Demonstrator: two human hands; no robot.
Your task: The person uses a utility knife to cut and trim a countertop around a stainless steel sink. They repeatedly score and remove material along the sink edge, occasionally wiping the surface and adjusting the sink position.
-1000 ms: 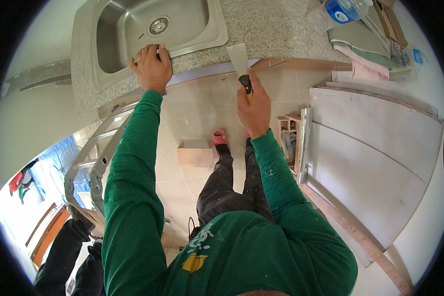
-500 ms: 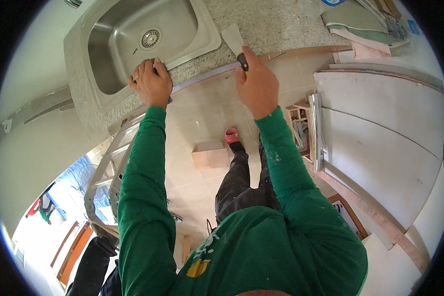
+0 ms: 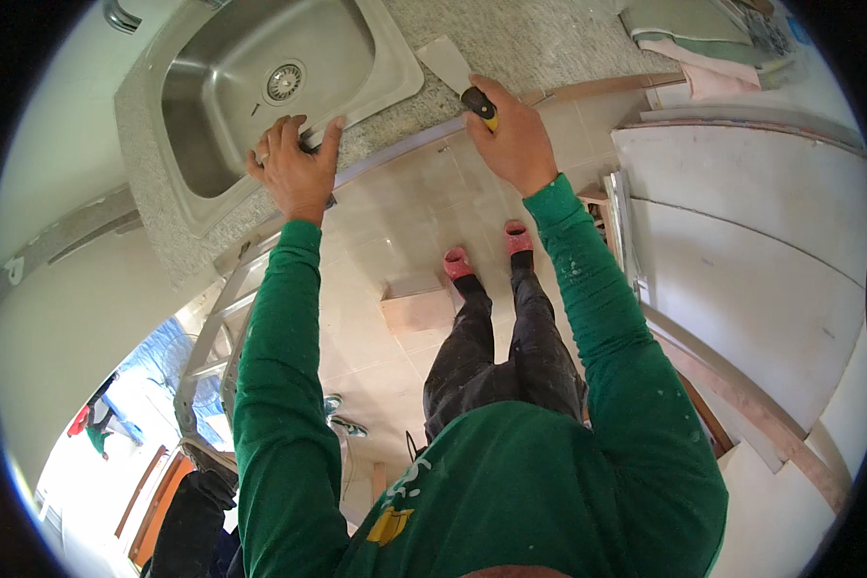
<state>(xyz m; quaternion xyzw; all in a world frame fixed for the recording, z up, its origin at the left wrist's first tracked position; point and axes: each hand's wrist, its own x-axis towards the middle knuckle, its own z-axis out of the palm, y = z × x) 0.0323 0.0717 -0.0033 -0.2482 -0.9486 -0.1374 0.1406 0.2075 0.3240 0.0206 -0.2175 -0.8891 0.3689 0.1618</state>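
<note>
My left hand (image 3: 291,173) is at the front rim of the stainless sink (image 3: 371,101), fingers curled over a dark object that is mostly hidden. The sink is set in a speckled grey countertop (image 3: 544,43). My right hand (image 3: 511,140) grips the black and yellow handle of a putty knife (image 3: 443,60), whose flat pale blade lies over the counter just right of the sink.
An aluminium ladder (image 3: 207,356) stands below at the left. Large white boards (image 3: 727,241) are at the right. Folded cloths (image 3: 689,34) sit at the counter's right end. A wooden box (image 3: 414,306) is on the tiled floor near my pink-shod feet.
The view has shifted slightly. My right hand has moved a little right, the knife now tilted further left. My left hand's thumb and fingers have spread somewhat at the rim.
</note>
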